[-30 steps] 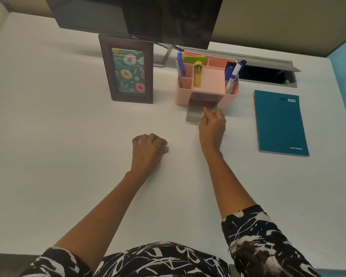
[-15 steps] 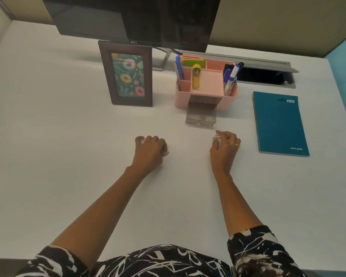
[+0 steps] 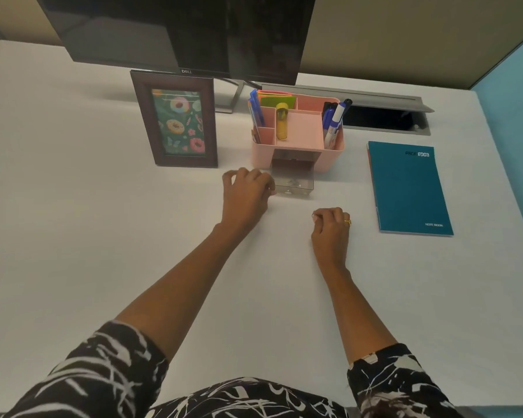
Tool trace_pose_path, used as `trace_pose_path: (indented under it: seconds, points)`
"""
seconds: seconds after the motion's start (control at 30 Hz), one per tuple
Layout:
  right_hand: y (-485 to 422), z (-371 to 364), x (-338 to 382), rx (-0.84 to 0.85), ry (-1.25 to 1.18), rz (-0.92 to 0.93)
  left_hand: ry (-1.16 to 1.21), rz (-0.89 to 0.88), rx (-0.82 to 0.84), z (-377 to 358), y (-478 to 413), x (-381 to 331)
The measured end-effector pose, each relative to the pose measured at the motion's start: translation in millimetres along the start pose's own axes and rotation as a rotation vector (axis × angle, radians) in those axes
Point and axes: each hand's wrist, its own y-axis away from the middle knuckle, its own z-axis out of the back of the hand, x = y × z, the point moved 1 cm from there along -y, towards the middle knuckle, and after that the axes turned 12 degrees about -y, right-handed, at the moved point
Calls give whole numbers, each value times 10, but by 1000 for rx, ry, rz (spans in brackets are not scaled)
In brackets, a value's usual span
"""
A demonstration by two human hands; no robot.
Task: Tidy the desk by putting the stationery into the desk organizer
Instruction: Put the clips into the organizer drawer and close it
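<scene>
Left hand (image 3: 245, 192) curled tight just left of the open clear drawer (image 3: 293, 176) of the pink desk organizer (image 3: 261, 152), fingertips at the drawer's front-left corner, contact unclear. Whether stationery is pinched inside cannot be told. Right hand (image 3: 330, 227) curled on the desk (image 3: 103, 236), right of that grip and nearer the body; its contents cannot be told either. Step judged: small items to be dropped into the drawer. Fingers should be carried right over the tray and opened low, with the drawer not nudged.
</scene>
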Motion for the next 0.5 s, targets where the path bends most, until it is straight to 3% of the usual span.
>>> trace_pose_path:
  seconds: [0.17,0.5]
  points:
    - [-117,43,5,110,-27,-90,14,11,7,-15,-309,-198]
    - [-201,72,60,255,148,-38,70,43,-95,-180,-354,-271]
